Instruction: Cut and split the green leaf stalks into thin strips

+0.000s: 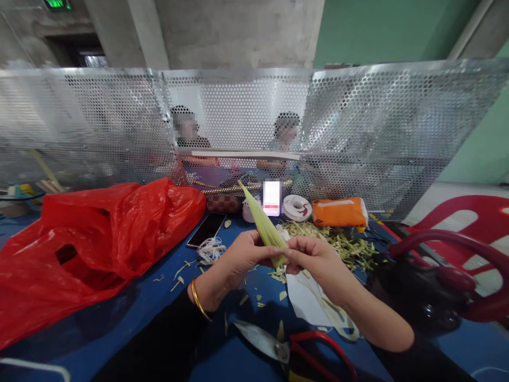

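Both my hands meet over the blue table (pixel 119 323) and pinch a pale green folded leaf cone (pixel 262 223) that points up and away to the left. My left hand (pixel 238 257), with a gold bangle at the wrist, wraps the cone's lower part from the left. My right hand (pixel 318 260) grips its bottom end from the right, fingers closed. Pale leaf strips (pixel 334 310) trail down below my right hand. Scissors with red handles (pixel 290 347) lie near the table's front edge, under my hands.
A big red plastic bag (pixel 91 239) fills the left. A phone (pixel 207 229), white string (pixel 210 249), a tape roll (pixel 297 207), an orange pack (pixel 340 212) and leaf scraps (pixel 338 241) lie behind. A perforated metal screen (pixel 397 132) backs the table, two people beyond it. A black-and-red basket (pixel 437 281) stands right.
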The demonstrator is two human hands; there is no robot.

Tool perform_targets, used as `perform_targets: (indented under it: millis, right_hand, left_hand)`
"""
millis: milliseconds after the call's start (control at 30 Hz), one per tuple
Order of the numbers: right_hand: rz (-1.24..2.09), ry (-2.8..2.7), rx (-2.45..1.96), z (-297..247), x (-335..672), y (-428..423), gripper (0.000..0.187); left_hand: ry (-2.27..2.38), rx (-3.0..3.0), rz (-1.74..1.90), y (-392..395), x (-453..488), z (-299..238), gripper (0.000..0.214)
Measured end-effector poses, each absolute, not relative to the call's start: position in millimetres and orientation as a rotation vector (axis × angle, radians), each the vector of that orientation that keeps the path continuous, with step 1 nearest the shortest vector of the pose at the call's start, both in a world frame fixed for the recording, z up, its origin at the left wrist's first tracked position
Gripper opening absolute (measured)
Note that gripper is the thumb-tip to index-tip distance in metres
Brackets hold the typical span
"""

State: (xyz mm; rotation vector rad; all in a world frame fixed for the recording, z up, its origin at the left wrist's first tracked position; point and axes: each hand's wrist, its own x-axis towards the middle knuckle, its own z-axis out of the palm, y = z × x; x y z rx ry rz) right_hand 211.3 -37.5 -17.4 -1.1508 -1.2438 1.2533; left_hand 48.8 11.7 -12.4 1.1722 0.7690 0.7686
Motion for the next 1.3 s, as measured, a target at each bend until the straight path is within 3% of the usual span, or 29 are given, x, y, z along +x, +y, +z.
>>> perform_targets:
  millis: [200, 1300]
  right_hand:
    - [1.362, -1.208, -1.148, -16.3, 215.0, -36.9, 0.025]
    - [0.998, -1.410, -1.269, -32.1, 208.3, -31.0, 0.023]
  left_hand:
    - [0.778, 1.187, 0.791, 14.7, 45.5, -11.2, 0.026]
    - [0.806, 1.255, 0.801, 9.5, 54.9, -11.9, 0.029]
